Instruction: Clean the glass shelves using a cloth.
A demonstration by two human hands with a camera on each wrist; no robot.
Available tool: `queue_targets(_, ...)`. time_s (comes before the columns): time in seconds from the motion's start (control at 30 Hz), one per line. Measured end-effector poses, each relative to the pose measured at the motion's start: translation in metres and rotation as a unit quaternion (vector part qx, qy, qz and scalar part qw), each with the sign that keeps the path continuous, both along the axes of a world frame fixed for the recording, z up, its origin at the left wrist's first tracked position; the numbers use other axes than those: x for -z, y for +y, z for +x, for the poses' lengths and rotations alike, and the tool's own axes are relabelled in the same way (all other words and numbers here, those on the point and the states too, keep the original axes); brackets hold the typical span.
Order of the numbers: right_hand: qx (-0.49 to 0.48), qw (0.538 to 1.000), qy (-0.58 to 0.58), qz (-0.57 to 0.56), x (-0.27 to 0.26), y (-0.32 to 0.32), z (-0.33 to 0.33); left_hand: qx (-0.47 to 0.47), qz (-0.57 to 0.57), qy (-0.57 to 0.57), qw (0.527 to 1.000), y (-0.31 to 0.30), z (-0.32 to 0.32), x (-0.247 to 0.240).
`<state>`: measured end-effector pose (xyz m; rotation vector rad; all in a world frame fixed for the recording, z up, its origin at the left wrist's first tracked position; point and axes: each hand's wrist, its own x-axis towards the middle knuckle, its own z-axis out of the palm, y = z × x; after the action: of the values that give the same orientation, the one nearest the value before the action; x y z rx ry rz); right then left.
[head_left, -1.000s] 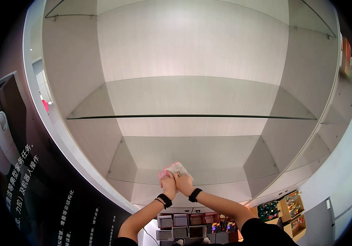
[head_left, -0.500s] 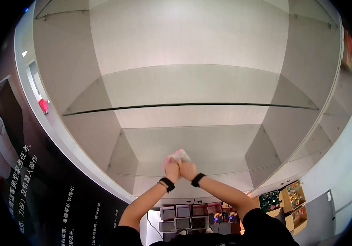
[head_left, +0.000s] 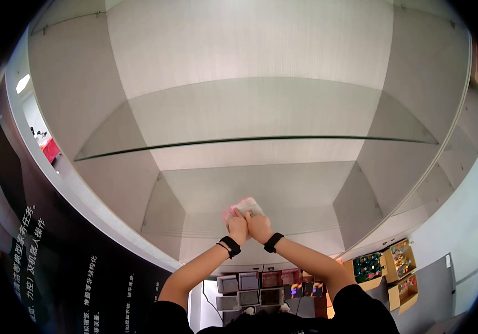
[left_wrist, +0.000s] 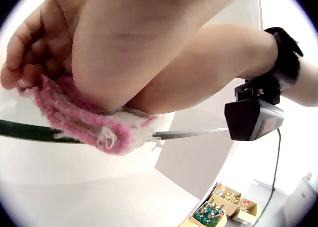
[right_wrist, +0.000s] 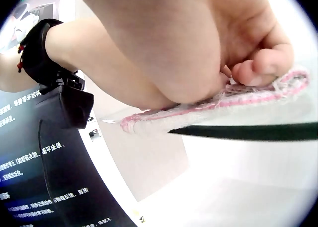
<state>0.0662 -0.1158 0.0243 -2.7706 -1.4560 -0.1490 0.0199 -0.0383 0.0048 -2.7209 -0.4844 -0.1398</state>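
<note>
**Pink-and-white cloth [head_left: 250, 206] gripped in both hands before a glass-shelved cabinet [head_left: 250, 44]**

The left hand [head_left: 237, 226] and the right hand [head_left: 259, 227] lie side by side and touch, the forearms converging from either side of the head view. Neither hand is spread: the fingers of both are bent inward and clamped on the cloth, which projects beyond the knuckles toward the cabinet's interior. Left wrist view: the curled fingers of the left hand meet the cloth's edge, where pink pile and loose white threads show. Right wrist view: the fingers of the right hand fold down on the cloth, whose rim bears a pink stripe and frayed white fibres. A dark green glass edge [right_wrist: 248, 131] passes just beside the cloth; whether the two are in contact cannot be told.

In the head view the cloth appears over the lower glass shelf [head_left: 283, 189], below the front edge of the upper glass shelf [head_left: 261, 139]. Each wrist carries a black band, the left [head_left: 230, 247] and the right [head_left: 273, 242]. Lower down are grey bins [head_left: 227, 303] and, to the right, cardboard boxes [head_left: 392, 300] of small items. A dark panel [head_left: 105, 267] with white lettering stands at the left.
</note>
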Motion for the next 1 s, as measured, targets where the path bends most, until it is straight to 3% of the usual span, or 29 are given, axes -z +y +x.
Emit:
queue_targets(0.03,0.000,1.000,-0.006,0.004,-0.002,0.003,0.004,0.000,0.004,-0.006,1.000,0.004,0.007,0.000)
queue_targets(0.1,0.010,0.998,-0.056,0.017,-0.007,0.009,0.012,-0.041,-0.105,-0.041,0.993,0.012,0.023,-0.002)
queue_targets(0.3,0.136,0.988,-0.002,-0.069,0.003,0.048,0.044,-0.061,-0.127,-0.100,0.985,0.035,0.058,0.006)
queue_targets(0.43,0.127,0.991,-0.031,-0.023,0.021,0.045,0.051,-0.118,-0.161,-0.098,0.975,0.028,0.061,0.002)
queue_targets(0.53,0.084,0.995,-0.062,0.010,0.020,0.028,0.041,-0.149,-0.215,-0.029,0.965,0.010,0.045,-0.016)
queue_targets(0.6,0.030,0.998,-0.046,0.027,0.005,0.003,0.028,-0.039,-0.050,0.062,0.996,-0.021,0.019,-0.053)
queue_targets(0.67,-0.010,0.991,-0.087,0.104,0.029,-0.010,0.029,-0.050,-0.034,0.048,0.997,-0.025,0.017,-0.023)
queue_targets(0.77,-0.015,0.996,-0.065,0.060,0.007,-0.026,0.020,-0.056,-0.042,0.052,0.996,-0.028,0.018,-0.006)
queue_targets(0.83,0.015,0.998,-0.058,0.023,0.008,-0.022,0.027,0.052,0.027,-0.017,0.998,-0.019,0.025,0.005)
queue_targets(0.87,0.008,0.998,-0.055,0.023,0.013,-0.019,0.036,0.045,0.026,-0.014,0.999,-0.017,0.034,0.009)
queue_targets(0.93,-0.002,0.994,-0.089,0.069,0.010,-0.004,0.055,-0.055,-0.172,-0.072,0.981,-0.008,0.058,0.002)
queue_targets(1.0,0.044,0.997,-0.046,0.041,0.002,0.009,0.068,-0.068,-0.149,-0.082,0.983,0.000,0.075,-0.002)
